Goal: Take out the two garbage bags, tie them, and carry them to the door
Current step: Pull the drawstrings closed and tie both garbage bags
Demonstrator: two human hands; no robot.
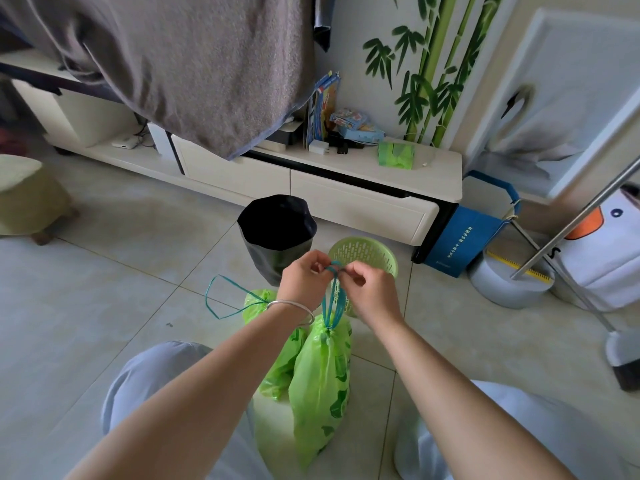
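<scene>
Two green garbage bags on the floor: nearer bag [320, 386] upright, its blue drawstring [333, 296] pinched by left hand [304, 282] and right hand [372, 292]; second bag [263, 306] just behind, cinched.

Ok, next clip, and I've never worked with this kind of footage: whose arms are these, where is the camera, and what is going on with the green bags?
There is no robot here. A wide-angle camera worn on a person's head looks down at their own bare arms. The left hand, with a silver bangle on its wrist, and the right hand both pinch the blue drawstring of the nearer green garbage bag, apparently tying it. A second green garbage bag lies just behind on the tiled floor, its drawstring loop loose. Beyond stand a black-lined bin and a green plastic basket, in front of a low white TV cabinet.
</scene>
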